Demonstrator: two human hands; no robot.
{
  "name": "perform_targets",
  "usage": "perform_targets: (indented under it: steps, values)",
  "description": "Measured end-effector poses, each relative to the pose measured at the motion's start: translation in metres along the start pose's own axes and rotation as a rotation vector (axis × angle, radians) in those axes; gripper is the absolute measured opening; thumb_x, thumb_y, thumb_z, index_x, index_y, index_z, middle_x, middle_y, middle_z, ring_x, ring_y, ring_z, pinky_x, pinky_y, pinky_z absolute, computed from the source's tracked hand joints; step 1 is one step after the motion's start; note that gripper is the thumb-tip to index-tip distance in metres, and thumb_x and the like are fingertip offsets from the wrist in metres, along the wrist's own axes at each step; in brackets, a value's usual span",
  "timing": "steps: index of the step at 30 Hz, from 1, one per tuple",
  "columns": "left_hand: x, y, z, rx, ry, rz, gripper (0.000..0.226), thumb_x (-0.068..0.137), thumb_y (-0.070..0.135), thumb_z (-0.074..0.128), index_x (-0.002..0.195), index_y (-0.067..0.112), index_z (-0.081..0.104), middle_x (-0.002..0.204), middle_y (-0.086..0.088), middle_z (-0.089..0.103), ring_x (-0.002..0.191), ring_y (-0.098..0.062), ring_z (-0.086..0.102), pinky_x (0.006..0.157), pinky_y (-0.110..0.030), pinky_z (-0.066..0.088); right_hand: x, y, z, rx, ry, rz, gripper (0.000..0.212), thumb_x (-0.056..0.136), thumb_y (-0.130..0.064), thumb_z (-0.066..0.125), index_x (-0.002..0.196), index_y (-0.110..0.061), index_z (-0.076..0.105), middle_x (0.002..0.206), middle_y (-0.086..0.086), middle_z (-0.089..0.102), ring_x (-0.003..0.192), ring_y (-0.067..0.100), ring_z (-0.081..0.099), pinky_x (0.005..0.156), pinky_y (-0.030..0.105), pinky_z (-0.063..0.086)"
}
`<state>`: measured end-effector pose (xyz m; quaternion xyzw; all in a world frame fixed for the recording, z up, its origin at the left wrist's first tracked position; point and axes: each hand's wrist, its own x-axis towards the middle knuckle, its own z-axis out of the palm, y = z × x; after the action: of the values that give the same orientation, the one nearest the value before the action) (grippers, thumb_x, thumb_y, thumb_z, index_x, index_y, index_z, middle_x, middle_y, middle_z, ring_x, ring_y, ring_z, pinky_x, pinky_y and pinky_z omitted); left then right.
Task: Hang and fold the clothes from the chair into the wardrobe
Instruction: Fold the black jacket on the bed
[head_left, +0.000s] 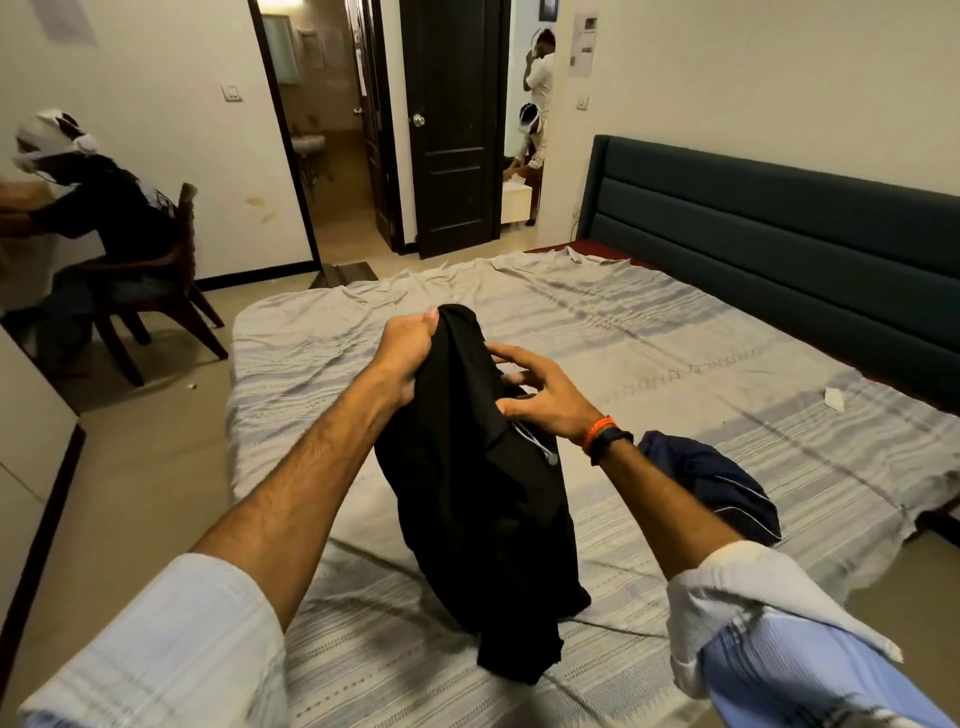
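Black cloth, a soft garment (467, 493), hangs over the near part of the bed (675, 364), its lower end resting on the sheet. We note the left hand (402, 358) clamped on its top edge; the right hand (540, 389) touches it with fingers spread. We judge it light and limp, best taken at seams. A blue garment (711, 483) lies to the right.

Bed (649, 332) w/ striped grey sheet: black garment (483, 519) lower end, navy garment (722, 483), white scrap (835, 399) on it.
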<state>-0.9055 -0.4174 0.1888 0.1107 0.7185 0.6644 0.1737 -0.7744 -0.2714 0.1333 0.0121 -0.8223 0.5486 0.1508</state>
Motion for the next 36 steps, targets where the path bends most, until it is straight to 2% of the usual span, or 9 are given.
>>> perform_targets:
  steps: [3,7,9,15,18,22,26,31,36]
  values:
    - [0.0,0.002,-0.001,0.033,0.0,0.016,0.038,0.1,0.032,0.05,0.068,0.014,0.058,0.072,-0.007,0.053,0.07,-0.02,0.049,0.07,-0.032,0.042,0.0,-0.004,0.008,-0.052,0.046,0.001,0.08,0.057,-0.046,0.089,0.13,-0.029,0.059,0.129,0.001,0.059,0.123,0.013,0.056,0.101,0.029,0.049]
    - [-0.005,-0.005,-0.001,0.105,-0.035,0.04,0.047,0.102,0.033,0.05,0.057,0.022,0.041,0.057,0.002,0.035,0.055,-0.013,0.032,0.055,-0.029,0.027,0.007,-0.011,0.013,-0.403,0.228,-0.092,0.013,0.083,-0.021,0.072,0.078,-0.014,0.063,0.067,-0.014,0.06,0.065,0.001,0.057,0.063,0.027,0.042]
    - [-0.007,-0.009,-0.006,0.137,-0.047,0.039,0.044,0.101,0.037,0.051,0.06,0.023,0.045,0.058,0.002,0.036,0.055,-0.013,0.033,0.055,-0.029,0.027,0.009,-0.01,0.014,-0.495,0.343,-0.119,0.025,0.087,-0.016,0.062,0.065,-0.018,0.051,0.052,-0.012,0.044,0.05,0.01,0.04,0.057,0.029,0.029]
    - [-0.019,-0.012,-0.021,0.489,0.099,0.313,0.029,0.096,0.042,0.059,0.114,0.019,0.057,0.102,0.005,0.059,0.093,-0.011,0.057,0.082,-0.026,0.049,0.027,-0.025,0.017,-0.215,0.545,0.079,0.046,0.099,-0.019,0.055,0.057,-0.014,0.036,0.053,-0.003,0.037,0.054,0.013,0.032,0.053,0.032,0.024]
    - [-0.033,-0.031,-0.03,0.413,0.147,0.524,0.011,0.098,0.031,0.057,0.108,0.026,0.061,0.114,0.005,0.055,0.101,-0.009,0.057,0.083,-0.02,0.048,0.037,-0.034,0.011,-0.054,0.635,0.2,0.049,0.1,-0.025,0.053,0.057,-0.017,0.033,0.056,-0.003,0.035,0.054,0.012,0.031,0.052,0.031,0.023]
    - [-0.042,-0.057,-0.051,0.122,-0.253,0.395,0.033,0.087,0.055,0.062,0.107,0.029,0.067,0.107,0.004,0.068,0.102,-0.016,0.064,0.092,-0.034,0.05,0.045,-0.046,0.003,-0.018,0.717,0.28,0.047,0.101,-0.026,0.051,0.057,-0.015,0.037,0.059,-0.002,0.041,0.058,0.013,0.036,0.053,0.031,0.027]
    - [-0.049,-0.056,-0.052,0.353,-0.392,0.268,0.064,0.072,0.041,0.085,0.127,0.019,0.062,0.117,0.008,0.069,0.109,-0.009,0.065,0.096,-0.03,0.052,0.049,-0.044,0.006,-0.024,0.745,0.331,0.048,0.101,-0.026,0.051,0.058,-0.015,0.036,0.06,-0.001,0.039,0.057,0.012,0.034,0.053,0.03,0.027]
    - [-0.038,-0.004,-0.043,-0.125,-0.045,0.175,0.019,0.091,0.014,0.067,0.11,0.011,0.069,0.094,0.004,0.072,0.098,-0.021,0.068,0.081,-0.028,0.054,0.038,-0.019,0.005,0.026,0.62,0.326,0.051,0.097,-0.037,0.059,0.055,-0.018,0.036,0.054,-0.004,0.038,0.054,0.014,0.034,0.053,0.03,0.026]
    - [-0.022,0.053,-0.044,-0.723,-0.255,0.087,0.027,0.097,0.04,0.055,0.11,0.018,0.064,0.111,-0.006,0.071,0.105,-0.022,0.068,0.094,-0.038,0.053,0.023,-0.011,0.02,0.116,0.366,0.265,0.059,0.095,-0.047,0.059,0.053,-0.023,0.025,0.047,-0.007,0.023,0.045,0.012,0.021,0.052,0.03,0.018]
